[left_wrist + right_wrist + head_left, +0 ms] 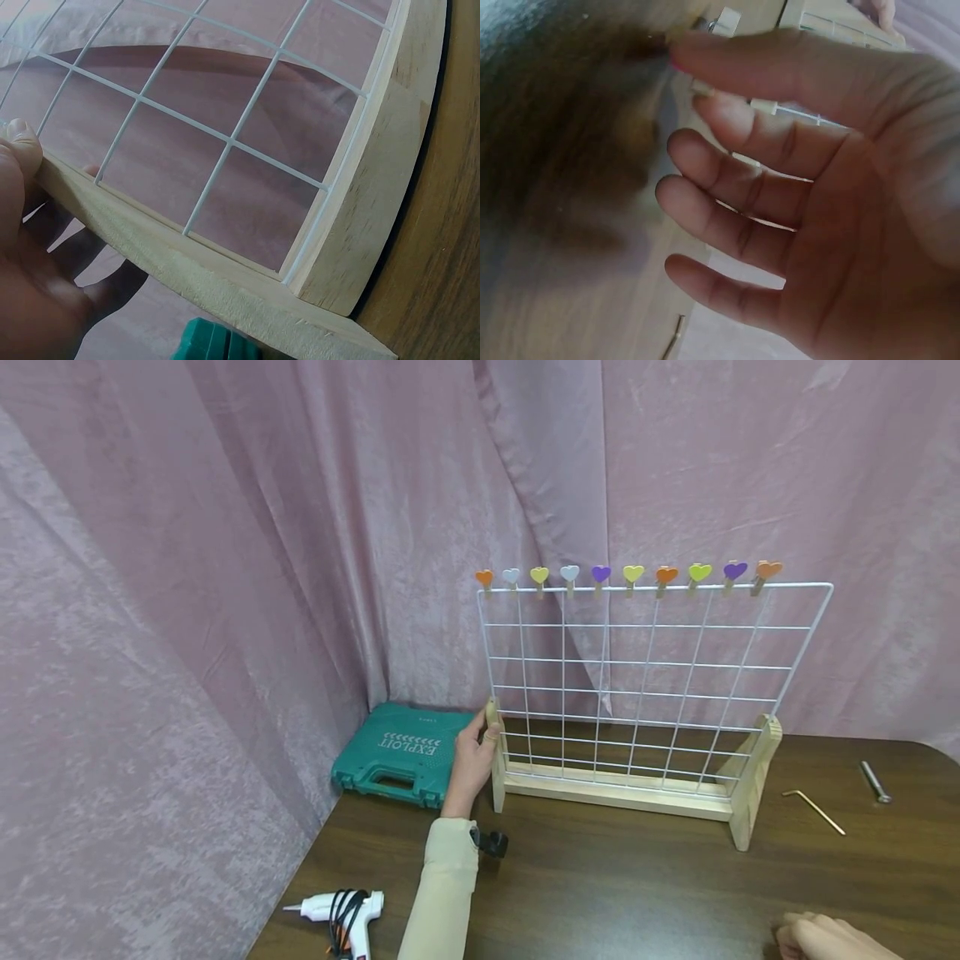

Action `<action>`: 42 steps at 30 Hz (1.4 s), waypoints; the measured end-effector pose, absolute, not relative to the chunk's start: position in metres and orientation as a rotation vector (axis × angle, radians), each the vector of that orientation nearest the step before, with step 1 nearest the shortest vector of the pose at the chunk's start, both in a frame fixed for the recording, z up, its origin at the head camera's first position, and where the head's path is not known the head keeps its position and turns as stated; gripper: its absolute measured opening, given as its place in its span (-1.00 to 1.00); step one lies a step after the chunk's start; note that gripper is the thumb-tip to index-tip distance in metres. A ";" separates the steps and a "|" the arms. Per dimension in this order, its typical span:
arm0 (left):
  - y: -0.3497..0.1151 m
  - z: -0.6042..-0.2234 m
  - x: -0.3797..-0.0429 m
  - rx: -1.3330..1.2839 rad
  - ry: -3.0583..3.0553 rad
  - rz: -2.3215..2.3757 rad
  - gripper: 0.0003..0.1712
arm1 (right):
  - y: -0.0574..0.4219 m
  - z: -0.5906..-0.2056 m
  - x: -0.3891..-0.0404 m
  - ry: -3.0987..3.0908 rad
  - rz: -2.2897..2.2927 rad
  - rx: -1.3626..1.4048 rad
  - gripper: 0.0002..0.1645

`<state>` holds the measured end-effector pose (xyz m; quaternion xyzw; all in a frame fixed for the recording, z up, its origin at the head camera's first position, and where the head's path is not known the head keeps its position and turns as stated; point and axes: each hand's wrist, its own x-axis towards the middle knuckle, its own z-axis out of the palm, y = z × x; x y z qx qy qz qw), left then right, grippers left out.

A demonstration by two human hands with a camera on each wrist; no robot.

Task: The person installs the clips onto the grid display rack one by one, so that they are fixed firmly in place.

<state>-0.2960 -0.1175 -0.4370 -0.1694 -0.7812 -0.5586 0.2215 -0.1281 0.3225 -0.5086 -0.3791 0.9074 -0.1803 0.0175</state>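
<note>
A white wire grid [637, 681] stands upright in a pale wooden stand [622, 792] on the table. Heart-topped clips [601, 575] in orange, white, yellow and purple line its top bar. My left hand [472, 760] grips the stand's left side piece. In the left wrist view, the thumb lies on one side of that wooden side piece [172, 262] and fingers behind it. My right hand [802, 180] is low at the table's near right, fingers loosely bent. A small pale piece shows between its thumb and forefinger; I cannot tell whether they hold it.
A green tool case [405, 747] lies behind the left forearm. The white glue gun [348, 910], its black cord wrapped round it, lies at the near left edge. On the right are a bent gold hex key [816, 812] and a silver bolt [874, 782]. Pink curtains [420, 527] hang behind the table.
</note>
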 end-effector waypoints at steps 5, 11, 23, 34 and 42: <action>-0.117 -0.437 -0.296 -0.461 -2.159 -1.544 -0.53 | 0.320 -0.506 -0.131 2.873 -0.665 -1.484 -0.52; -0.115 -0.436 -0.296 -0.467 -2.161 -1.541 -0.53 | 0.315 -0.494 -0.130 2.860 -0.767 -1.583 -0.53; -0.114 -0.433 -0.295 -0.481 -2.157 -1.548 -0.54 | 0.305 -0.457 -0.130 2.836 -1.082 -1.609 -0.35; -0.115 -0.434 -0.298 -0.485 -2.142 -1.536 -0.53 | 0.300 -0.418 -0.136 2.895 -1.149 -1.527 -0.44; -0.118 -0.435 -0.295 -0.459 -2.148 -1.537 -0.55 | 0.301 -0.391 -0.143 2.835 -1.380 -1.532 -0.43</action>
